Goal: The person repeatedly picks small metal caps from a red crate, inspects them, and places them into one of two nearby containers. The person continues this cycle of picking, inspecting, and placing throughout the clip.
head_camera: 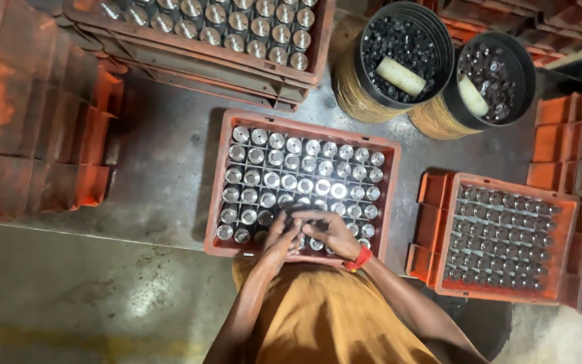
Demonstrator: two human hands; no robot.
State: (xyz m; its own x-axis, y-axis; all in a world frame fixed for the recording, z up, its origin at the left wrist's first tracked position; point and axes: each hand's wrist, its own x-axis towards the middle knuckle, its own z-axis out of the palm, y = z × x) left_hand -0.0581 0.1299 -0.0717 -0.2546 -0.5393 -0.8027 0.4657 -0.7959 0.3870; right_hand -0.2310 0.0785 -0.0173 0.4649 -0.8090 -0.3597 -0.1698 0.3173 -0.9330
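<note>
An orange plastic crate [218, 182] sits on the floor in front of me, filled with rows of shiny metal cylinders [304, 166] standing upright. Both hands reach into its near edge. My left hand [279, 241] has its fingers curled down among the cylinders in the front row. My right hand [331, 230], with a red band at the wrist, lies just beside it, fingers bent over the same spot. The hands touch each other. What the fingers hold is hidden beneath them.
A second orange crate [432, 232] of darker metal parts lies at the right. Another filled crate [304, 74] is stacked at the top. Two round bins [351, 87] [439, 114] of small dark parts stand at upper right. Empty orange crates [35, 121] are piled left and right.
</note>
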